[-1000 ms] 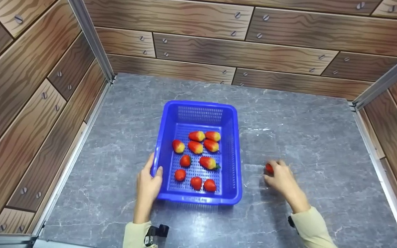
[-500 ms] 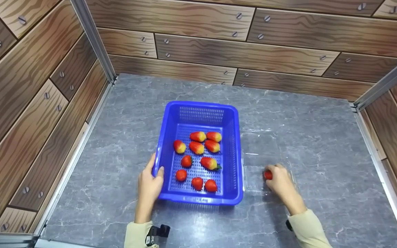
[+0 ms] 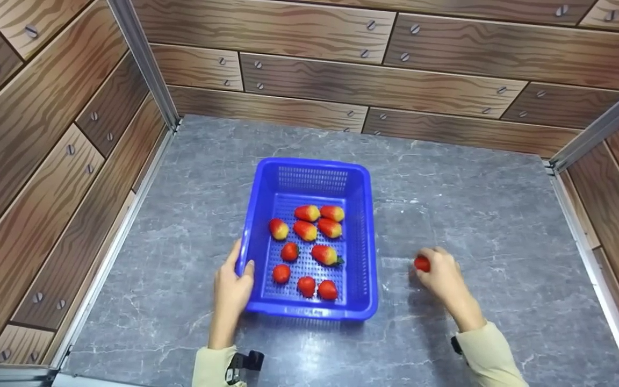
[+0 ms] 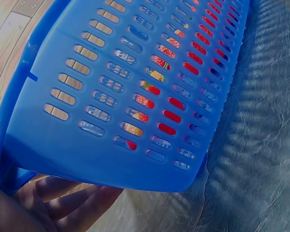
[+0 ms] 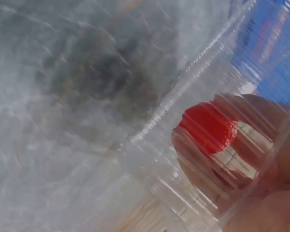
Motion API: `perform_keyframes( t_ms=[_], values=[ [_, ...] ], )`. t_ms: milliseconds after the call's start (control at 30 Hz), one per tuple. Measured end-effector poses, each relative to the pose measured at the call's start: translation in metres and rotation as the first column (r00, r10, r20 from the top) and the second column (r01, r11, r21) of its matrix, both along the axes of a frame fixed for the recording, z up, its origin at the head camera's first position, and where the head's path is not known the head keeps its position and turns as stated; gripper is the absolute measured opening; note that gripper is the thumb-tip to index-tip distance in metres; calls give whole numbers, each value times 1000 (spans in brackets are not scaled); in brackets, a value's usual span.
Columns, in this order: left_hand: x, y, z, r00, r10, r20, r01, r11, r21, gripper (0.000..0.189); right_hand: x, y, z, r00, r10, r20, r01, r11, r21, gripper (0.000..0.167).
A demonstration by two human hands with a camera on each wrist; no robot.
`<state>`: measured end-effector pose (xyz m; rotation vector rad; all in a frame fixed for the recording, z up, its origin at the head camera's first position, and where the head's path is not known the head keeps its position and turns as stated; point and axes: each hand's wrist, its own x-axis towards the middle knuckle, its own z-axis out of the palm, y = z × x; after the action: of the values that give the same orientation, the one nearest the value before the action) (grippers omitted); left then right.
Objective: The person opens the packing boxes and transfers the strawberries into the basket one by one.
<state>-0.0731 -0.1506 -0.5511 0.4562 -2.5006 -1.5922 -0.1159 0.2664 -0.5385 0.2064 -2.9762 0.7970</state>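
Note:
My left hand (image 3: 233,287) grips the left rim of a blue plastic basket (image 3: 312,312), thumb over the edge and fingers outside. In the left wrist view those fingers (image 4: 82,205) curl below the rim, beside the slotted basket wall (image 4: 101,154). Several strawberries (image 3: 305,231), some red and some red with yellow ends, lie spaced out on the basket floor. To the right of the basket, my right hand (image 3: 441,277) pinches a red strawberry (image 3: 422,263) between thumb and fingers. Seen from the right wrist, a clear plastic box (image 5: 183,96) stands in front of the fingers and that strawberry (image 5: 208,128).
The grey marbled tabletop (image 3: 513,226) spreads around the basket. Wood-patterned panels (image 3: 309,75) with metal corner posts (image 3: 151,64) enclose the back and both sides. The clear box is barely visible against the table from the head camera.
My right hand dips slightly nearer with the strawberry, then returns a little farther back. The left hand and the basket hold their place.

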Motion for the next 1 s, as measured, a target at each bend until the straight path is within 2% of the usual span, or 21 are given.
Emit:
perform_keyframes(
  t_ms=[333,667,833,1000],
  values=[
    [2,0,-1,1000,3,-7,-3,1000,-14,59,-8,-5,28,1000,6,23,-6,1000,-10,37],
    [-1,2,-5,1000,-5,-19,4,1000,-25,59,-21,-11,53,998,14,-64,-15,1000,-5,33],
    [0,2,-3,1000,13,-16,-13,999,-31,59,-29,-21,66,997,23,-71,-26,999,-30,33],
    [1,1,-3,1000,12,-19,-13,1000,-27,59,-38,-36,84,993,35,-116,-43,997,-69,32]
  ],
)
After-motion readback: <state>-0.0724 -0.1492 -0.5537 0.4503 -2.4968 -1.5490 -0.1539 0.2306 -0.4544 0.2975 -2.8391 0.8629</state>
